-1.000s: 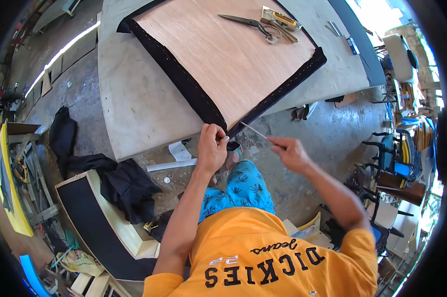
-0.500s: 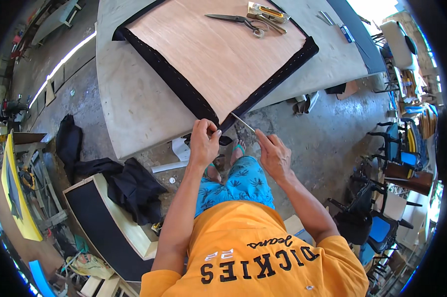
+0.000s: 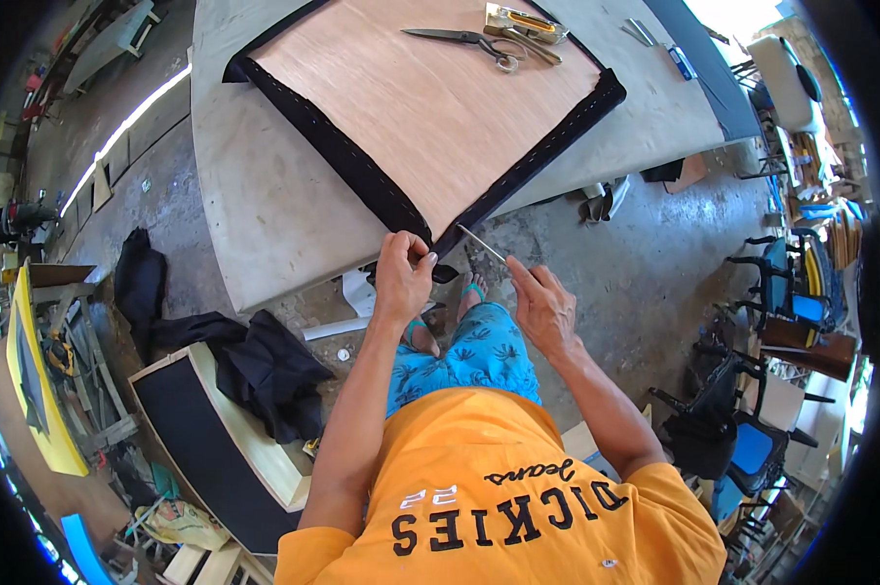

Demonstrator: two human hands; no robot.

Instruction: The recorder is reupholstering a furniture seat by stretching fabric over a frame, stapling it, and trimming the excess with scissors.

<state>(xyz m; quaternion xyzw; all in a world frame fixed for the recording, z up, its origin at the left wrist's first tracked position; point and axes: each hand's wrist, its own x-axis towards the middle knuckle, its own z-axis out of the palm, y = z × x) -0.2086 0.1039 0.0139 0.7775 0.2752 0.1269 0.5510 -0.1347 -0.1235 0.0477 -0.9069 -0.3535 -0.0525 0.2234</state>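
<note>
A plywood panel (image 3: 430, 107) wrapped along its edges in black fabric (image 3: 343, 156) lies on a grey worktable (image 3: 265, 214), one corner hanging over the near edge. My left hand (image 3: 401, 273) pinches the black fabric at that corner. My right hand (image 3: 542, 307) holds a thin metal tool (image 3: 481, 244) whose tip points at the same corner.
Scissors (image 3: 469, 41) and a yellow stapler-like tool (image 3: 523, 21) lie at the panel's far side. Black cloth (image 3: 265, 366) is draped over a black-faced board (image 3: 216, 439) on the floor at left. Chairs (image 3: 752, 429) stand at right on the concrete floor.
My right hand has drawn back toward me and lowered a little. The left hand keeps its pinch on the fabric corner. The camera view shifted slightly.
</note>
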